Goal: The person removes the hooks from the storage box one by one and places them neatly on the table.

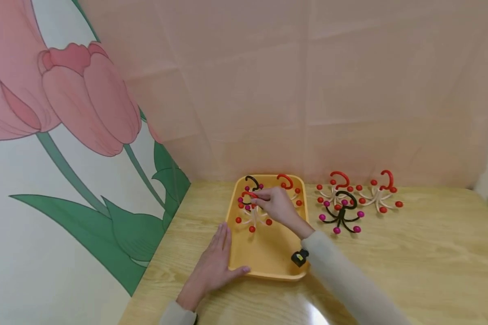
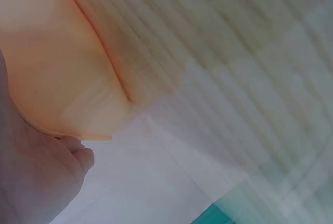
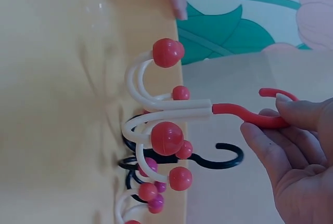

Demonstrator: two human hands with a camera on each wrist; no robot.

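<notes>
Held item: one white-armed hanger (image 3: 190, 104), red balls at the arm tips, red hook at the top. It is gripped by the right hand (image 1: 278, 207), the hook pinched between thumb and fingers; the piece is held upright over the left part of the yellow tray (image 1: 268, 257). Whether its arms touch the tray floor cannot be told.

Left hand (image 1: 213, 264): laid against the tray's near left corner, fingers straight and close together along the side, thumb spread apart toward the near rim.

Tray contents, far end: one black hanger (image 3: 166, 158) with magenta balls, at left, partly hidden behind the held piece; one red-hooked hanger (image 1: 288, 179) with red balls, at right, partly covered by the right hand.

On the wood-grain tabletop (image 1: 431, 262), right of the tray: a trio of hangers (image 1: 341, 214), grouped closely. Two are white with red hooks and red balls; one, nearest the person, is black with magenta balls.

Surroundings: tulip mural (image 1: 89, 99) at left; pinkish cloth (image 1: 244, 90) behind.
</notes>
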